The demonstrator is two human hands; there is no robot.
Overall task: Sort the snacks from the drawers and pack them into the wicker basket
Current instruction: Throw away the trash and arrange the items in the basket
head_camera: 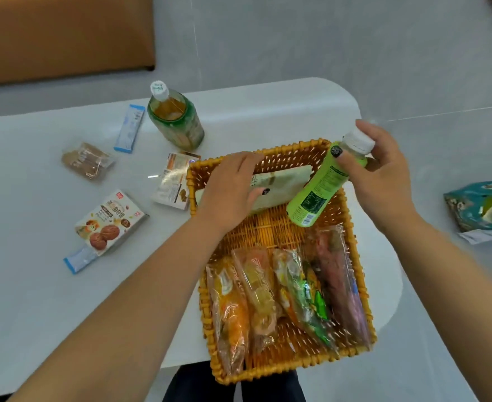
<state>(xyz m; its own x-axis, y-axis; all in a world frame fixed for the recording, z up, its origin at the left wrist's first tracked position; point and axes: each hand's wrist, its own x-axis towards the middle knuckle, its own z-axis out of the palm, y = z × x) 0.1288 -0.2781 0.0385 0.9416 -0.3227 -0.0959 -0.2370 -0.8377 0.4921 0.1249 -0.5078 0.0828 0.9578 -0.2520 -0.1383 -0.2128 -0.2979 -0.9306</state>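
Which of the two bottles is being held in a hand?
The light green bottle, tilted over the wicker basket in the right hand. The amber tea bottle stands upright on the table, untouched.

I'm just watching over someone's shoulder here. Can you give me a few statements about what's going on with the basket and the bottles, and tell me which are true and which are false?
1. The right hand holds the light green bottle tilted over the wicker basket. True.
2. The left hand is resting on the white table. False: it grips a pale green box inside the basket.
3. Four clear snack packets lie side by side in the near part of the basket. True.
4. The large tea bottle is lying in the basket. False: it stands on the table, outside the basket.
5. The cookie box is already packed. False: it lies on the table left of the basket.
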